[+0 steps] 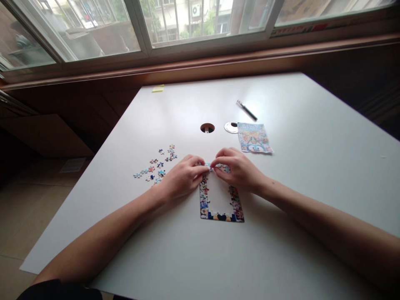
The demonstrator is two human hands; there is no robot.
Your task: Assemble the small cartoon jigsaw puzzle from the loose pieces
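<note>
daylight from the far windows (206, 21) leaves soft glare on the far tabletop (187, 104); the room's sides are dim, edges stretched.

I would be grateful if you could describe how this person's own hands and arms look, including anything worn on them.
The left hand and right hand are both bare, with no gloves, and no rings, watch or bracelet can be seen. The forearms are uncovered. A black sleeve shows at the left upper arm; any right sleeve is out of view.
</note>
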